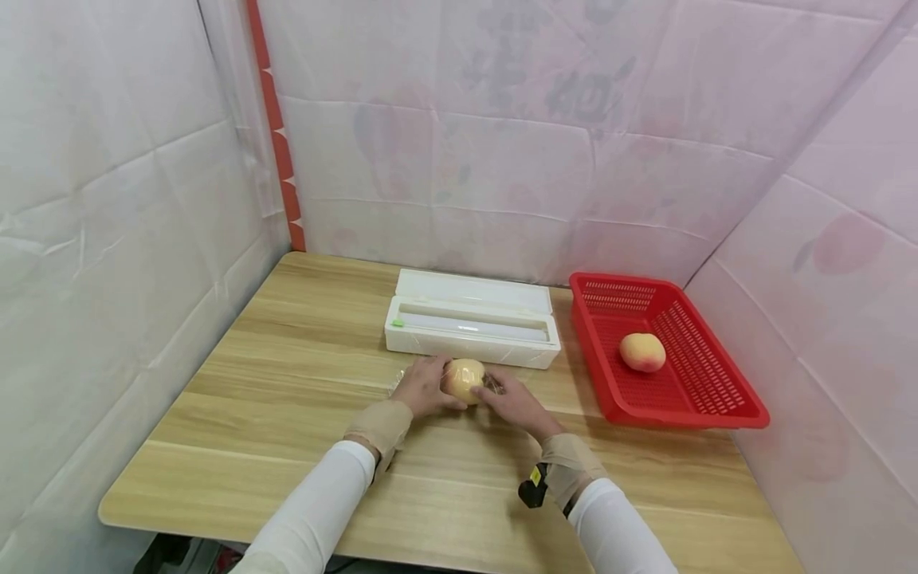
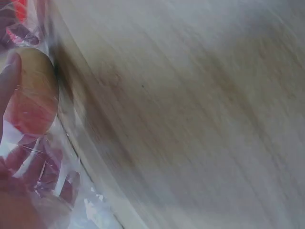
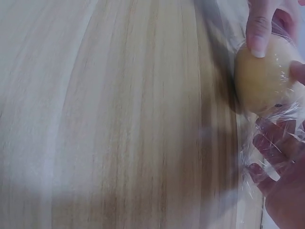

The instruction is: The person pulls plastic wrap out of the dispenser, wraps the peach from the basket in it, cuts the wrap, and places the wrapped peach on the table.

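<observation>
1 peach [image 1: 465,380] in clear film [image 3: 281,113], just in front of the box [image 1: 469,348] and between 2 hands; on the table [image 1: 272,375] or slightly lifted, cannot tell which. Gripped from the left by the left hand [image 1: 423,387], with fingers curled round it and thumb on the near face. Touched from the right by the thumb of the right hand [image 1: 518,402], with its other fingers bent into loose, crumpled film. Likely held from 2 sides to stop rolling and manage the slack.

Just behind, box with lid [image 1: 473,291] folded back and 1 roll [image 1: 466,325] lengthwise inside, presumably placed close for easy reach. Off to the right, red basket [image 1: 670,420] with the other peach [image 1: 642,352] inside, perhaps set aside to spare elbow room.

Tight ahead, with the box's front edge near the fingertips; basket rim to clear on the right. Widest room toward the left and near table edges. Closed in at the back and both sides by sheets [image 1: 502,175].
</observation>
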`<state>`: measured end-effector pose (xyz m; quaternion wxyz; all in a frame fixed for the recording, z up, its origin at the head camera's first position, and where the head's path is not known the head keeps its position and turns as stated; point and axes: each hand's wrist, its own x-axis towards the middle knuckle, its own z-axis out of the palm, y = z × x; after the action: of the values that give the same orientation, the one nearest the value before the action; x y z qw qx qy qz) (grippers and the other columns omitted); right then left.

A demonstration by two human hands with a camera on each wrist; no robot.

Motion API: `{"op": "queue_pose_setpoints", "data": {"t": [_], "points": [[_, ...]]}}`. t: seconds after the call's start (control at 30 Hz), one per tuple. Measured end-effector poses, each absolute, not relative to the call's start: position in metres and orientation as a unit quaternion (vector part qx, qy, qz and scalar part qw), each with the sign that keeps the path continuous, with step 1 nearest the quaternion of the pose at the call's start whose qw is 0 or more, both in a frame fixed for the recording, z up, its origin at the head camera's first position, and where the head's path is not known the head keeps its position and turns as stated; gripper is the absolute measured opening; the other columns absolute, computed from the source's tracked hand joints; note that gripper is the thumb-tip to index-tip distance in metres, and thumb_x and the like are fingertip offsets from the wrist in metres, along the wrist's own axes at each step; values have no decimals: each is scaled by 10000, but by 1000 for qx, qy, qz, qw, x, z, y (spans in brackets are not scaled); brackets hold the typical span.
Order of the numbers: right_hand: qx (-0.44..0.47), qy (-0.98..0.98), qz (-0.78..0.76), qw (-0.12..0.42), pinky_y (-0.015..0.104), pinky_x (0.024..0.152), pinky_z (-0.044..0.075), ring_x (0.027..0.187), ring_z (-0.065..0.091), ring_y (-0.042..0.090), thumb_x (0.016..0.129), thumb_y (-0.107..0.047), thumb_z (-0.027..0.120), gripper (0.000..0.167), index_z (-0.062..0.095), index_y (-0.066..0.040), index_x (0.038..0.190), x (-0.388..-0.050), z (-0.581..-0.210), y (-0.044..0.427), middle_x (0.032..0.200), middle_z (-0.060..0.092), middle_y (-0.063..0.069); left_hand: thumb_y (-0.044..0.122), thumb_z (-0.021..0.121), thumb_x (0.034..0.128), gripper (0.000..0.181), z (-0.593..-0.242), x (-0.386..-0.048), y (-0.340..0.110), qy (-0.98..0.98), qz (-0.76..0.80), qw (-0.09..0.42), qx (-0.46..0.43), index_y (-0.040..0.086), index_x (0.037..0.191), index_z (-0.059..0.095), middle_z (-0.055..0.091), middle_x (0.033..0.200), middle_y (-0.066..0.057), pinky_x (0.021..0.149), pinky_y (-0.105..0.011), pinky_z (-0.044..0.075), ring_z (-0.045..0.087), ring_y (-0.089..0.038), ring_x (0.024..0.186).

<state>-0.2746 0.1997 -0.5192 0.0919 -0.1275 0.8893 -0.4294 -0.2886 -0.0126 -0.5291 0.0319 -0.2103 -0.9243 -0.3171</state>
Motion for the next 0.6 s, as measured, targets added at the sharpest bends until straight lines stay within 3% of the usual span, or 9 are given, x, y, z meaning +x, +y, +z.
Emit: {"op": "queue_pose_setpoints", "data": {"t": [0.23,0.6], "points": [[-100,898,-420,85,509,1028,474,1202,599,295,966,-406,613,496,561,-160,1394,-273,-522,197,1286,658,119,445,893,662,790,-532,-288,-16,-925,-327,26,-192,69,1290,594,602,1271,-139,1030,-487,451,535,-347,1180],[-139,903,-400,69,539,1131,382,1317,525,370,988,-364,586,560,508,-5,1410,-271,-524,194,1380,579,218,480,877,674,866,-531,-285,-20,-928,-318,1,-193,32,1327,526,595,1339,-149,1102,-477,404,509,-355,1267]]}}
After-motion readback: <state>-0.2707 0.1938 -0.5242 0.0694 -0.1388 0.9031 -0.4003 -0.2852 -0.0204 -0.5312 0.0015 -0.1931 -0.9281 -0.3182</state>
